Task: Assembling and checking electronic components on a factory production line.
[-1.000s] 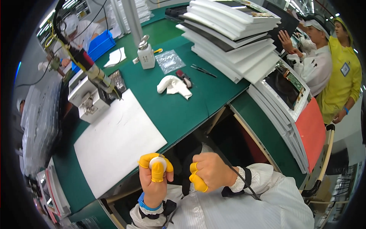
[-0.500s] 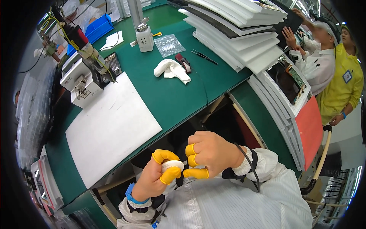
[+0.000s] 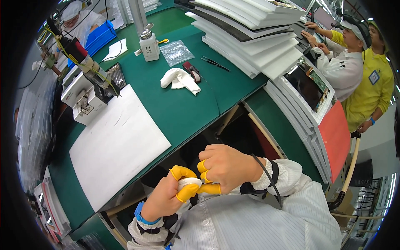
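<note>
In front of my body, just off the bench edge, my left hand (image 3: 171, 186) holds a small round white disc-shaped thing (image 3: 189, 182) between thumb and forefinger. Yellow finger cots cover those fingertips. My right hand (image 3: 225, 168), also with yellow finger cots, is closed right beside the disc, its fingertips at the disc's edge. A small greyish bit shows between the right fingertips and the disc; its kind is too small to make out. A blue band circles my left wrist, and a dark cord runs over my right wrist.
A white sheet (image 3: 118, 146) lies on the green bench (image 3: 166, 112). Farther back are a white cloth (image 3: 181, 80), tweezers (image 3: 215, 63), a clear bag (image 3: 176, 53) and a pump bottle (image 3: 149, 45). Foam sheets (image 3: 246, 46) are stacked right, near two people. Equipment (image 3: 87, 98) stands left.
My right hand has shifted slightly left, and its fingertips have come up against the disc's edge. The left hand keeps its hold. The whole view has shifted a little.
</note>
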The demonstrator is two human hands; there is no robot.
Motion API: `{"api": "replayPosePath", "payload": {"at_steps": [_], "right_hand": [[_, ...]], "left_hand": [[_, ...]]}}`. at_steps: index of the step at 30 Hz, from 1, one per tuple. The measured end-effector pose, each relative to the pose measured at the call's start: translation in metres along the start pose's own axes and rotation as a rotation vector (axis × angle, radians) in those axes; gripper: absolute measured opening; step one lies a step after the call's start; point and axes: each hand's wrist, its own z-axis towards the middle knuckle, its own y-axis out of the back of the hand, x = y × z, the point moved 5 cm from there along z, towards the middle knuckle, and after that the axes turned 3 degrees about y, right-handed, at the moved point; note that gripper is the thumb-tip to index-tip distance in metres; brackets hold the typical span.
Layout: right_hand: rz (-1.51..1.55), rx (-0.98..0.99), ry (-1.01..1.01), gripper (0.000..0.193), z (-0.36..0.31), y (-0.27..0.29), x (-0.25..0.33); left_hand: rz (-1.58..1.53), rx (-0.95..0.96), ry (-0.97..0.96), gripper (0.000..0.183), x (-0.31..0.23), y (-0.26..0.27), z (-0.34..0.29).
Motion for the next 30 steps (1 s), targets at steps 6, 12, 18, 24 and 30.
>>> {"api": "replayPosePath", "payload": {"at_steps": [6, 12, 18, 24, 30], "right_hand": [[-0.013, 0.064, -0.004, 0.028, -0.001, -0.003, -0.001], [-0.019, 0.207, -0.059, 0.025, -0.002, -0.005, 0.001], [-0.027, 0.297, -0.119, 0.029, -0.003, -0.005, 0.004], [-0.028, 0.174, -0.112, 0.023, -0.004, -0.011, 0.003], [0.022, -0.051, -0.142, 0.020, -0.004, -0.012, 0.004]], "left_hand": [[0.084, 0.017, -0.016, 0.029, -0.005, 0.000, 0.002], [0.076, -0.021, -0.051, 0.027, -0.001, -0.002, 0.003], [0.137, -0.146, -0.137, 0.026, -0.001, -0.009, 0.003], [-0.089, -0.248, -0.198, 0.023, 0.015, -0.015, -0.001], [-0.529, -0.302, -0.276, 0.024, 0.026, -0.026, 0.004]]}}
